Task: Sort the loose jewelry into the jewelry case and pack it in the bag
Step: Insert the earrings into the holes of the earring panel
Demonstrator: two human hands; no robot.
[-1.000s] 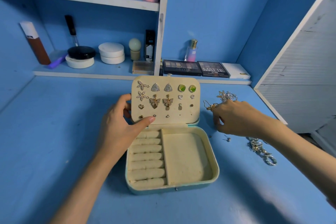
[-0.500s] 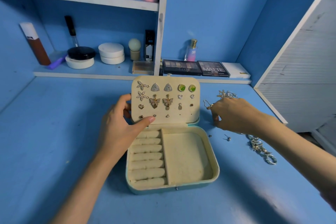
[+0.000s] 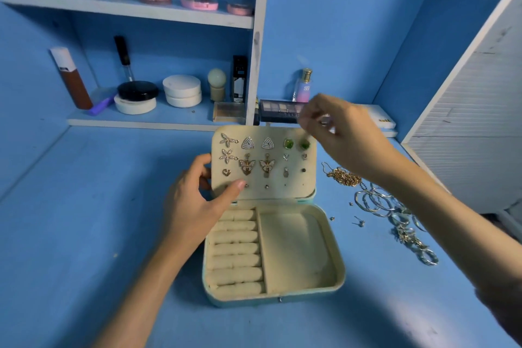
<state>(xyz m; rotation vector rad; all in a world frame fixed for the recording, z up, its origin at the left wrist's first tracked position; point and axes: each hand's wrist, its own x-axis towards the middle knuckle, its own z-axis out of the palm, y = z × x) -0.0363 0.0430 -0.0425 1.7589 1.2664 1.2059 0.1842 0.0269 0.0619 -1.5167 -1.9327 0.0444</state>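
Jewelry case (image 3: 340, 258) is set open near the middle of the worktop (image 3: 84, 234), base flat, lid (image 3: 295, 178) upright on the side toward the rear edge. Earrings (image 3: 247, 167) are pinned in rows on the lid's inner panel. Ring rolls (image 3: 236, 248) are seen in the base's left compartment.

Left hand (image 3: 195, 206): forearm is brought in from the front edge, angled up and to the right. The lid's left edge is pinched, with the thumb laid across the lower-left of the panel face and the fingers curled behind the edge.

Right hand (image 3: 344, 135): forearm is brought in from the front-right corner, passing over the loose pieces. The hand is held in the air just above the lid's upper right corner, apart from it, fingers curled downward with thumb and fingertips drawn together. The fingertips are blurred, so whether anything is pinched cannot be told.

Loose pieces lie on the worktop between the case and the right edge: gold chain (image 3: 343, 176), silver hoops (image 3: 372, 200), small studs (image 3: 360, 222).
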